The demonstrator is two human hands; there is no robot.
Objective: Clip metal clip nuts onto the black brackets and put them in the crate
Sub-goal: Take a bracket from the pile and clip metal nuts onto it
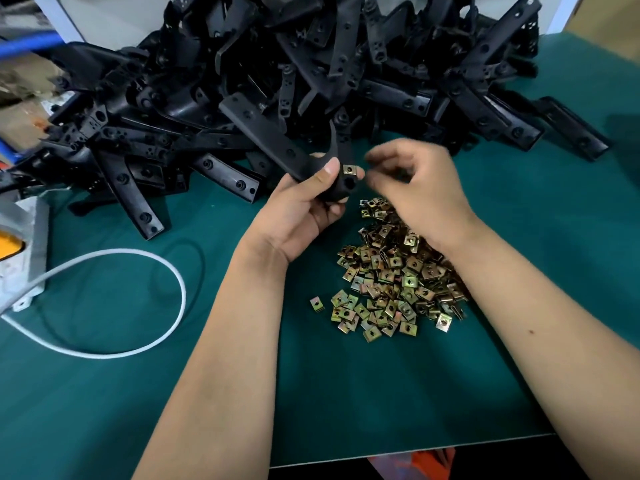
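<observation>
Currently gripping one black bracket (277, 140) in left hand (304, 209), thumb pressing on top near its lower end, fingers curling round beneath. Sitting on that end: one clip nut (348, 169), brass-coloured, just beside the thumb tip and above a round hole in the bracket. Hovering just right of the nut: right hand (419, 188), fingers curled and motion-blurred; cannot tell whether pinching anything. Not touching the nut, as far as the blur allows.

Taking nut pile (391, 275) as landmark:
- lying on green mat (346, 393), directly below both hands, right wrist passing over its upper right edge;
- one stray nut (316, 304) lying just left of the pile's lower edge;
- bracket heap (311, 64) lying beyond the pile, stretching far left and far right across the mat;
- held bracket rising from just above the pile, slanting up-left toward the heap;
- white cable (138, 341) looping well left of the pile, running to a grey box (24, 251) at the far left edge.

Crate: not identifiable.
</observation>
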